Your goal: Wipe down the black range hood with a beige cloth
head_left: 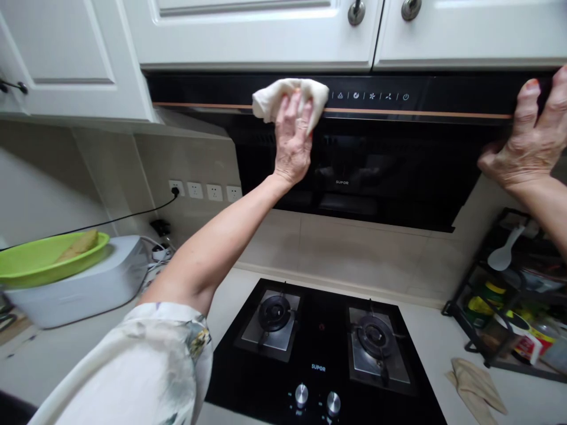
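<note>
A white cloth (270,101) lies bunched under the fingers of my left hand (293,139), pressed on the front strip of the black range hood (390,159). The cloth sits just left of the row of lit touch icons (372,96). My right hand (534,133) rests on the hood's right end, its fingers spread and reaching up over the strip. Nothing shows in that hand.
White cabinets (257,35) hang directly above the hood. Below is a black gas stove (323,354) with two burners. A black rack (473,307) of bottles and a beige cloth (476,386) are at right. At left, a green basin (44,265) sits on a white box (88,295).
</note>
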`<control>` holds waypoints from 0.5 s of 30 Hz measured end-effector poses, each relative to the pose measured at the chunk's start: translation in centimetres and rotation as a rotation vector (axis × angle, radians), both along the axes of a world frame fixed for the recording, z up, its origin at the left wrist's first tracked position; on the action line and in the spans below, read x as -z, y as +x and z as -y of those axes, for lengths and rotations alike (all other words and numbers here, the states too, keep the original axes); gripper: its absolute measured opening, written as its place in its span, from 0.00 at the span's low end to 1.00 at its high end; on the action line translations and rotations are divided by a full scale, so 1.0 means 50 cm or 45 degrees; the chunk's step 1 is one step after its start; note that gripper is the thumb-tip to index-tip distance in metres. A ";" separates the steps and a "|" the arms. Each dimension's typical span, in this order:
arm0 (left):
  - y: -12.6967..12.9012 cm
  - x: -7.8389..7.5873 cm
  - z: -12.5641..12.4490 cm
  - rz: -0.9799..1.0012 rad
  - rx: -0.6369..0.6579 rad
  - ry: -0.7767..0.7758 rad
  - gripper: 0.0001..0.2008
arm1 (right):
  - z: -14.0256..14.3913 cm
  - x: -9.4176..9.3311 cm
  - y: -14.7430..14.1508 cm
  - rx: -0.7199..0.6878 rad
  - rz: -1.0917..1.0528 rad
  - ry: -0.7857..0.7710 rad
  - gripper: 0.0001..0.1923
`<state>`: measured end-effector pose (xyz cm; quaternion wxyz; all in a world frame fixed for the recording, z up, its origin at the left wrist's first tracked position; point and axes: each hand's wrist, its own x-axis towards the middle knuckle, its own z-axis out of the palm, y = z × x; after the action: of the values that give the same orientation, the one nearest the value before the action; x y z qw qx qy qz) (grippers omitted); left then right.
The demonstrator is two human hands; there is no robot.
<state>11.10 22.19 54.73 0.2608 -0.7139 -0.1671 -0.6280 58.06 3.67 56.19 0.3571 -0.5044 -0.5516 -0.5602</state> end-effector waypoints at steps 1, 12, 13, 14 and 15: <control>0.019 0.010 0.016 -0.085 -0.056 0.018 0.35 | -0.002 0.000 0.003 0.003 0.000 0.009 0.47; 0.205 0.110 0.032 -0.913 -0.401 -0.031 0.38 | 0.009 -0.003 -0.005 0.109 -0.007 0.009 0.47; 0.227 0.103 0.020 -0.937 -0.406 -0.037 0.39 | 0.009 -0.004 -0.005 0.110 -0.010 0.007 0.48; 0.250 0.094 0.007 -0.964 -0.411 -0.040 0.39 | 0.007 -0.005 -0.006 0.109 -0.010 0.012 0.48; 0.273 0.084 -0.006 -0.988 -0.416 -0.039 0.40 | 0.006 -0.007 -0.006 0.108 -0.011 0.025 0.49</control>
<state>24.77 22.50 50.52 0.3898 -0.8655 -0.1767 -0.2603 57.74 3.39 56.52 0.3402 -0.5264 -0.5226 -0.5780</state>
